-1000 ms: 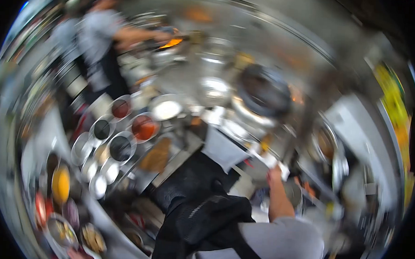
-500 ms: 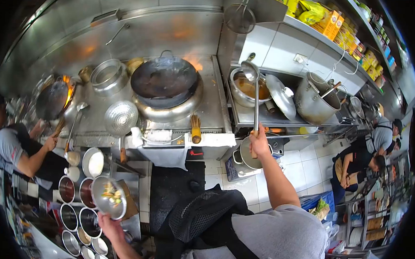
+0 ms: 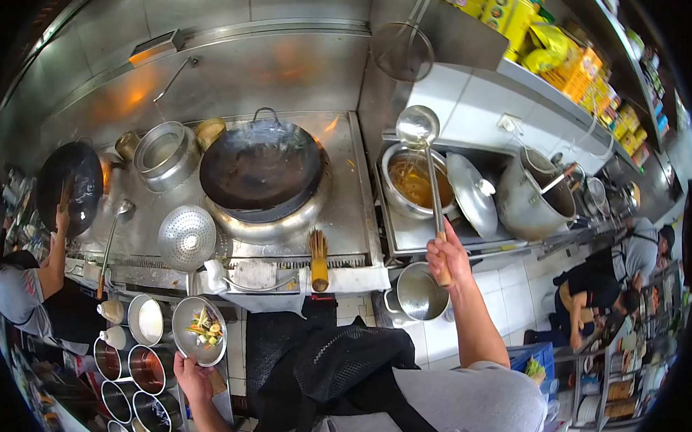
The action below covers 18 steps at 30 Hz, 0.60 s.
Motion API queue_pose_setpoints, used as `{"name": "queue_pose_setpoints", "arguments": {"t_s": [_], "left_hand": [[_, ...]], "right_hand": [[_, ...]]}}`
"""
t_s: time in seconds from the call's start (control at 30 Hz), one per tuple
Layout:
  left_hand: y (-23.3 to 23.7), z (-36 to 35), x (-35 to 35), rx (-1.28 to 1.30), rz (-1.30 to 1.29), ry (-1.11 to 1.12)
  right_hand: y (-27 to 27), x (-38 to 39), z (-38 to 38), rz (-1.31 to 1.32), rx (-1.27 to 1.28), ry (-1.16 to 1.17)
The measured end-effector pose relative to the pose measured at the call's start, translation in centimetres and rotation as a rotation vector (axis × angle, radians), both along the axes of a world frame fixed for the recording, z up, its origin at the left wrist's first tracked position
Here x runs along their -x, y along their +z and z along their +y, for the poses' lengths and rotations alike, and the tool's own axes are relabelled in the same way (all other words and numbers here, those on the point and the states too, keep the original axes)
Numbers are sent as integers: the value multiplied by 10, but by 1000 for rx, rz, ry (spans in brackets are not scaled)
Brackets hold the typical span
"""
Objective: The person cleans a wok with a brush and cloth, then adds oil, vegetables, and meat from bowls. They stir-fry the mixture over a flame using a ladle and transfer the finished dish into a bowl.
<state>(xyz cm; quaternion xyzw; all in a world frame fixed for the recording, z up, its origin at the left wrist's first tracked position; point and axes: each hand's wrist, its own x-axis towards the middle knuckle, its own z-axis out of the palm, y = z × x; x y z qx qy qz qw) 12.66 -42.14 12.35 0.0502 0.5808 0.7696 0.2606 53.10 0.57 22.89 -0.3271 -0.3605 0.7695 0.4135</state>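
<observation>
My right hand [image 3: 448, 257] is wrapped round the wooden end of a long ladle [image 3: 431, 169]. The ladle's metal cup is up over the edge of a pot of brown broth [image 3: 413, 179]. At lower left, my left hand [image 3: 194, 379] grips the rim of a metal bowl [image 3: 190, 347] with chopped vegetables [image 3: 204, 327] in it. The bowl is near the stove's front edge, above the sauce containers. A dark wok [image 3: 261, 174] sits on the burner, its inside holding only a dark sheen; small flames show behind it. Neither hand touches the wok.
A perforated strainer [image 3: 187, 238] and a bamboo brush [image 3: 318, 261] lie along the stove front. Right of the broth stand a lid [image 3: 470, 192] and a tall pot [image 3: 536, 197]. A co-worker [image 3: 30, 295] handles another wok [image 3: 71, 187] at left. Other people [image 3: 589, 296] are at right.
The bowl has come nearer the stove edge, beside the strainer. The ladle stays raised in my right hand, near the broth pot. The co-worker's arm has reached further toward their wok. My view has shifted slightly.
</observation>
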Motion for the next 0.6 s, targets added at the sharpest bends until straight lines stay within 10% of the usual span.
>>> {"name": "queue_pose_setpoints", "arguments": {"t_s": [0.4,0.53,0.6], "left_hand": [[17,11,41,-20,-11,-48],[2,-26,52,18,-53,-1],[-13,-48,55,57,-98,-10]], "right_hand": [[17,198,20,-486,-327,360],[6,236,1,66,-66,396],[-4,257,-21,-538,-391,349]]}}
